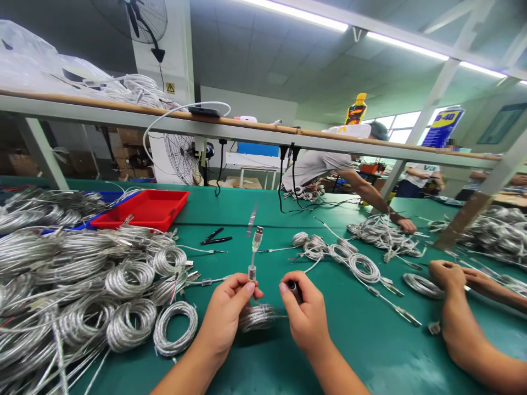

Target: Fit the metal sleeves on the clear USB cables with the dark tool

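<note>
My left hand (pixel 231 307) is closed on a USB cable just under a clear-covered cylinder on it. The cable's metal USB plug (pixel 257 238) points up above my fingers. Below the hand hangs a blurred silver coil (pixel 257 318), which seems to belong to this cable. My right hand (pixel 305 312) is curled around a short black cylinder (pixel 293 289) with a round end facing up; I cannot tell its kind. The two hands are apart, above the green table (pixel 272 367). A loose silver cable coil (pixel 176 329) lies left of my left hand.
Many coiled cables (pixel 82 285) are heaped at left, beside a red tray (pixel 144 211). Black-handled pliers or cutters (pixel 216 237) lie ahead. More cables (pixel 341 252) stretch to the right. A co-worker's hands (pixel 453 280) work at right; another person (pixel 325 170) reaches across behind. A shelf (pixel 255 127) spans overhead.
</note>
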`<move>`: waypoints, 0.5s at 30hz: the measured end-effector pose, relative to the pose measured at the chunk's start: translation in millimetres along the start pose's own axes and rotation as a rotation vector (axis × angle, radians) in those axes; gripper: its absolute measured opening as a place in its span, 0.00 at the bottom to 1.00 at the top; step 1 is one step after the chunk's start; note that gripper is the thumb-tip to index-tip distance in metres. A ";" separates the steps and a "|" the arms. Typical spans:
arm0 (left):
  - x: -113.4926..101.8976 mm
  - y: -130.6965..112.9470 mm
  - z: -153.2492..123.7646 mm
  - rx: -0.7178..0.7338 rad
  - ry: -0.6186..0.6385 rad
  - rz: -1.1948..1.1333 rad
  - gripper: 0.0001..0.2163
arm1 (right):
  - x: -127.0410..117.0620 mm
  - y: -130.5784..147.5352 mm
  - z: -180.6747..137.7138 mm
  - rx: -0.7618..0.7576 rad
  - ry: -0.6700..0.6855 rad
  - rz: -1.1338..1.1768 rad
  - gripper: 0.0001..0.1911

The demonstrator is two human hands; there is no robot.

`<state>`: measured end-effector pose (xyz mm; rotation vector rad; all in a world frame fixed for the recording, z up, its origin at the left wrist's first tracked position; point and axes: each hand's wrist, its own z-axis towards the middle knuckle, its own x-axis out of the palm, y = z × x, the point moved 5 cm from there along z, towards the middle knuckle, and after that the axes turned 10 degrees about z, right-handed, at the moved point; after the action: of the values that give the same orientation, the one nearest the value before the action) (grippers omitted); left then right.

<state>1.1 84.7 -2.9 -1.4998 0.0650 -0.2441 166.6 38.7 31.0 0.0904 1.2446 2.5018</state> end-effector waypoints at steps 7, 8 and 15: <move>-1.4 -24.2 -14.9 0.370 -0.043 0.480 0.07 | 3.2 -6.4 0.9 -0.062 0.098 -0.009 0.06; -0.6 -26.6 -17.1 0.428 -0.035 0.531 0.07 | 4.7 -7.2 1.0 -0.065 0.124 -0.006 0.07; 5.3 -28.6 -22.4 0.654 0.011 0.745 0.11 | 18.9 -7.0 -1.9 -0.005 0.303 0.026 0.11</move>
<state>-1.5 60.3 24.4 -0.7468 0.4945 0.3090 150.4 47.4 22.6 -0.2857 1.3555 2.6110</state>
